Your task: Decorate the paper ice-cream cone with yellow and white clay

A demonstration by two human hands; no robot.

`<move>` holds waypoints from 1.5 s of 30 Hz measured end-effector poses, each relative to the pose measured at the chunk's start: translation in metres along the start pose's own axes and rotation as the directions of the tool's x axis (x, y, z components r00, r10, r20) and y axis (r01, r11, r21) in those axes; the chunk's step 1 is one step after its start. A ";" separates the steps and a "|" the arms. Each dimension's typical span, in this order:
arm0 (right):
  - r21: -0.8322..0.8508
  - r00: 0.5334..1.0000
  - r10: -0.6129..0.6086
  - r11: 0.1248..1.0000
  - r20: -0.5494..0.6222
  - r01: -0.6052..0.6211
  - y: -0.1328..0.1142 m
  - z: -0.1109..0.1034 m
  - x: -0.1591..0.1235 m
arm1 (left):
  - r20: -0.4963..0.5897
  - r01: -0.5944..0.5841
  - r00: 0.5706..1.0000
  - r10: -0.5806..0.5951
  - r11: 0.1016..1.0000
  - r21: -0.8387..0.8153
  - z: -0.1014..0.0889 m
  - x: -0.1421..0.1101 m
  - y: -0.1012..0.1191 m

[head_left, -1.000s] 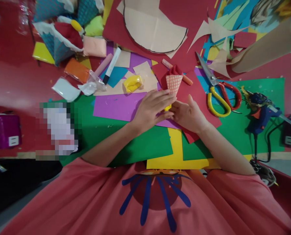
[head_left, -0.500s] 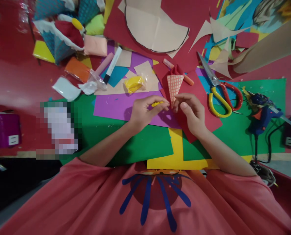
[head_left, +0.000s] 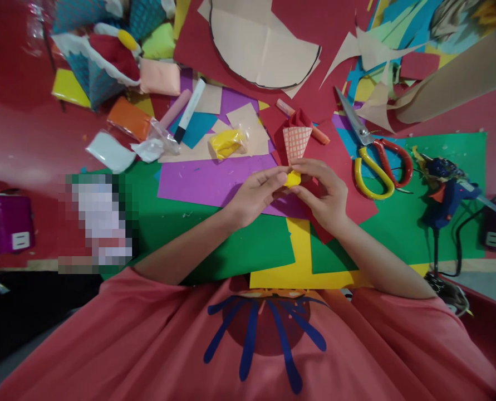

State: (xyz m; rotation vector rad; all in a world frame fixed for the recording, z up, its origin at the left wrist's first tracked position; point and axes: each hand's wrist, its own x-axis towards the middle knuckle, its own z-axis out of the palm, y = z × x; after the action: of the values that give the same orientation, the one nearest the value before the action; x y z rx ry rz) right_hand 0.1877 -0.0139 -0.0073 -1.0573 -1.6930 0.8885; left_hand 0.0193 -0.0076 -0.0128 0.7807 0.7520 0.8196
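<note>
A small lump of yellow modelling clay (head_left: 292,179) is pinched between the fingertips of my left hand (head_left: 254,192) and my right hand (head_left: 327,192), which meet over the red and purple sheets. Just beyond my fingers lies a small checkered paper cone (head_left: 296,142) with red material at its wide end; my right fingers cover its tip. An opened packet of yellow clay (head_left: 227,143) rests on beige paper to the left of the cone.
Scissors (head_left: 368,147) with red and yellow handles lie to the right. Further right is a blue glue gun (head_left: 446,203) with its cord. A marker (head_left: 190,110), wrapped clay packets (head_left: 161,77) and larger blue cones (head_left: 91,69) fill the upper left. A beige paper roll (head_left: 452,81) stands upper right.
My right hand has closed in on the yellow clay, which my left hand alone was holding. The lump has moved slightly to the right and is now between both hands.
</note>
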 end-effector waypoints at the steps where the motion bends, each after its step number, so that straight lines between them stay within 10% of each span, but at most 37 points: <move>1: 0.010 1.000 0.015 1.000 0.000 -0.015 -0.001 0.000 0.000 | -0.006 -0.015 1.000 0.015 1.000 0.021 0.000 0.000 0.000; 18: -0.033 0.991 0.088 0.996 0.101 -0.085 -0.001 0.004 0.003 | -0.185 -0.162 0.933 0.307 0.820 0.548 0.008 -0.014 0.010; 28: 0.182 0.976 0.218 0.961 -0.024 -0.210 -0.003 -0.001 0.009 | -0.078 -0.228 0.963 0.260 0.931 0.286 -0.006 -0.003 0.011; 34: 0.219 0.960 0.241 0.938 0.140 -0.268 -0.006 -0.002 0.006 | 0.000 -0.098 0.994 0.109 0.888 0.449 0.000 -0.006 0.017; 45: 0.294 0.908 0.338 0.867 0.248 -0.403 -0.005 -0.008 0.011 | 0.008 -0.160 0.983 0.183 0.835 0.527 0.002 -0.008 0.018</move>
State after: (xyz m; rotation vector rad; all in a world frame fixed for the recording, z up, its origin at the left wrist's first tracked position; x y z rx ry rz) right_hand 0.1918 -0.0053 0.0035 -1.1032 -1.4284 1.5172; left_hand 0.0112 -0.0067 0.0050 1.3448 0.9736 0.7984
